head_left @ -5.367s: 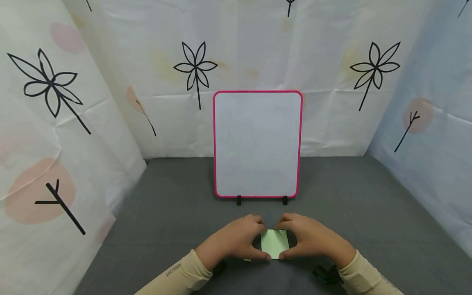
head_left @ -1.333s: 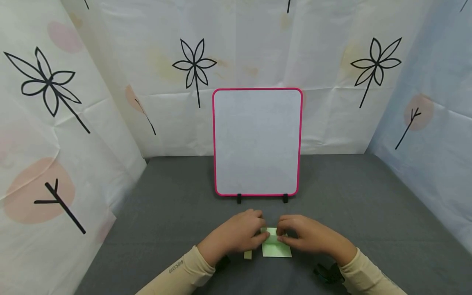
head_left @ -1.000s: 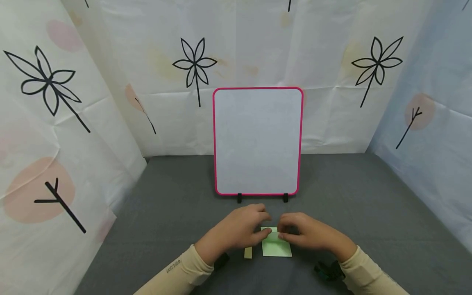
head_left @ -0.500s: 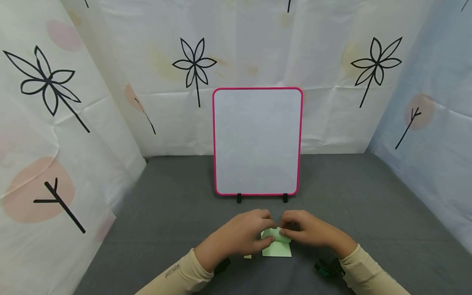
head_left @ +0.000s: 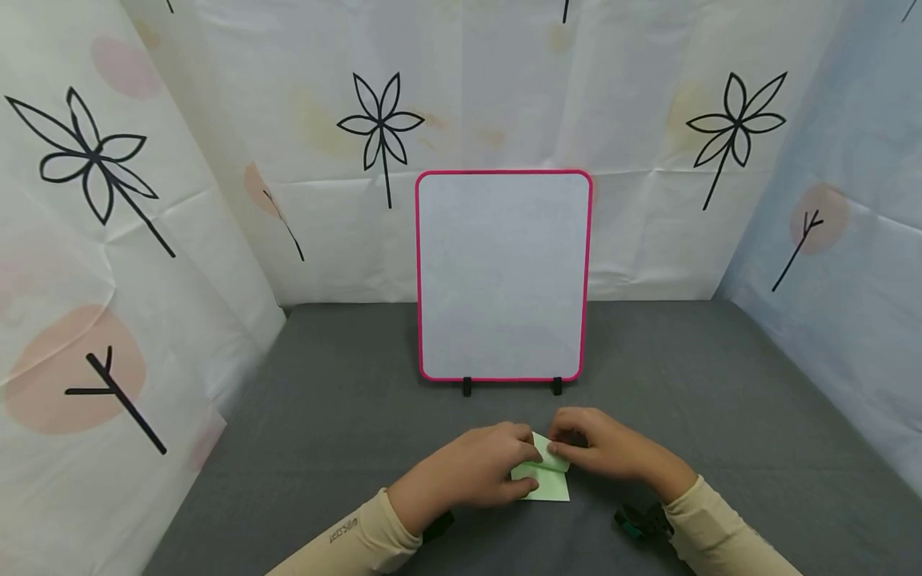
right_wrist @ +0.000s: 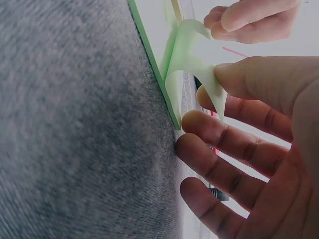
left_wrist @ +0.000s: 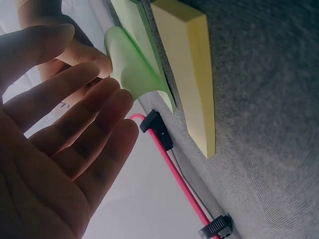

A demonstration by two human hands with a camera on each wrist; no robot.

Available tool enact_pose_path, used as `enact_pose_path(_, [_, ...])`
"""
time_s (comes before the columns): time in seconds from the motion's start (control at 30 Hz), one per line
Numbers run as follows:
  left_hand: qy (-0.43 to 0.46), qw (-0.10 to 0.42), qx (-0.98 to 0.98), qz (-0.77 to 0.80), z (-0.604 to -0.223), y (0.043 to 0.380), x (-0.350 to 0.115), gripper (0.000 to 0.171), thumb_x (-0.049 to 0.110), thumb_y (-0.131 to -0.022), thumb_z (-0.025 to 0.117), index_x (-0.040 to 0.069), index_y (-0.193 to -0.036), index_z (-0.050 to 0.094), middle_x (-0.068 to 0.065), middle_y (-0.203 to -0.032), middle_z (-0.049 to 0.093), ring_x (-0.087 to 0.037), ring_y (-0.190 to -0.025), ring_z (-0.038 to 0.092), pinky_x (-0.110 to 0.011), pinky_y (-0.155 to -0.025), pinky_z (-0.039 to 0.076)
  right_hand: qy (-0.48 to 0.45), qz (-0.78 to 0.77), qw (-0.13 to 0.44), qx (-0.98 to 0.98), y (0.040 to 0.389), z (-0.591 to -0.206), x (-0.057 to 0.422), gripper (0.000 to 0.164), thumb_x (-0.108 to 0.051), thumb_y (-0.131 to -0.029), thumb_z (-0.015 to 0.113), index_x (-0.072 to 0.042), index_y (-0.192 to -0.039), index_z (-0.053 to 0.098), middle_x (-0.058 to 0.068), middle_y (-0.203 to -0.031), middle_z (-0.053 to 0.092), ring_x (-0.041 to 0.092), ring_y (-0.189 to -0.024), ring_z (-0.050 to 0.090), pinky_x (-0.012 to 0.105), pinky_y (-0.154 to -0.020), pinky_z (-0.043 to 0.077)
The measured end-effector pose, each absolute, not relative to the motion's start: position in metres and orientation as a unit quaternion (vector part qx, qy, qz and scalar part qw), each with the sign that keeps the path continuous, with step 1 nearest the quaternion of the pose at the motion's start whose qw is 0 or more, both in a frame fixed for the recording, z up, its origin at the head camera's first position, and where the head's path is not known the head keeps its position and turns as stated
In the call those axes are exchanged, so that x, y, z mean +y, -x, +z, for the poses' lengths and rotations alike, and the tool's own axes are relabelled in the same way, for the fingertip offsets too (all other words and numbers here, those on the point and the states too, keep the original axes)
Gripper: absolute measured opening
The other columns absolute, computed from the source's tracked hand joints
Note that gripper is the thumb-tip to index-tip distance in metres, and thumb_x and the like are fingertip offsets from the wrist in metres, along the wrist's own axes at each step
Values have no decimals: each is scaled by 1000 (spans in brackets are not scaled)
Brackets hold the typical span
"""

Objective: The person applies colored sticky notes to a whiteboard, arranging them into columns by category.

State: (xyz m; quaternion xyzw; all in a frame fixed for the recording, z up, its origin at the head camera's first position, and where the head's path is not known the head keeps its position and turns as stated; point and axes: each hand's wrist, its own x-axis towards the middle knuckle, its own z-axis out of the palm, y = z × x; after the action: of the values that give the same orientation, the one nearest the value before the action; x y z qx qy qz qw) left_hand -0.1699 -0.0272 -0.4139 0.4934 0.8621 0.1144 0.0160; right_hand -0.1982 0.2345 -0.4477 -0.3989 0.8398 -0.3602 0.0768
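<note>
A pad of light green sticky notes (head_left: 547,486) lies on the grey table, its top note (right_wrist: 187,55) lifted and curled back from the pad. My right hand (head_left: 608,448) pinches the far right part of that note between thumb and index finger, the other fingers spread below in the right wrist view. At the left side of the note is my left hand (head_left: 486,468), its thumb and index finger apart and fingertips right at the note's edge. In the left wrist view a yellow pad (left_wrist: 182,64) lies beside the green one; the left hand hides it in the head view.
A whiteboard with a pink frame (head_left: 504,276) stands upright behind the hands on black feet (head_left: 467,387). Printed fabric walls (head_left: 288,120) enclose the grey table (head_left: 346,360) at the back and sides. Dark gear (head_left: 641,524) sits under the right wrist.
The top green note has been peeled up further from the pad and now stands higher at the far side. My left hand has come down and nearer, now covering the yellow pad.
</note>
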Motion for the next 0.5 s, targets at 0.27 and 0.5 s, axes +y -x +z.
enact_pose_path(0.27, [-497,14,864,81,-418,168,-26,28,33,-98,77,20,-123,79,8,-113,66,1,-88,54,-9,-72,42,390,-354,73,847,197,-446,235,9,-18,-105,68,-26,-102,68,-13,-92,62,-3,-76,55,22,-66,52])
enact_pose_path(0.5, [-506,17,859,72,-419,166,-26,24,28,-98,78,20,-120,80,8,-112,68,1,-87,55,-8,-70,42,386,-348,68,852,197,-445,234,6,-18,-105,68,-23,-101,69,-13,-92,63,-3,-75,53,22,-66,51])
